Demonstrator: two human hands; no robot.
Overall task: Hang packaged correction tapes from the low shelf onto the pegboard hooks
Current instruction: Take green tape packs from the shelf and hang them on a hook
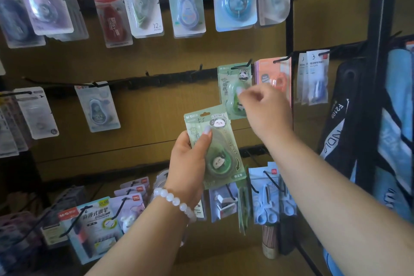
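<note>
My left hand (189, 163) grips a green panda correction tape pack (216, 148) by its left edge, holding it upright in front of the pegboard. A matching green pack (233, 87) hangs on a black hook (244, 65) in the middle row. My right hand (266, 110) is raised to that hanging pack, fingertips pinching its lower right side. The lower part of the hanging pack is hidden behind my right hand.
Other packaged tapes hang along the top row (186, 2) and the middle row's left (97, 107). An orange pack (274, 78) hangs right of the green one. Empty hooks (199, 68) stick out left of it. Scissors packs (271, 195) and pen packs (89, 226) hang below. A black frame post (378, 29) stands right.
</note>
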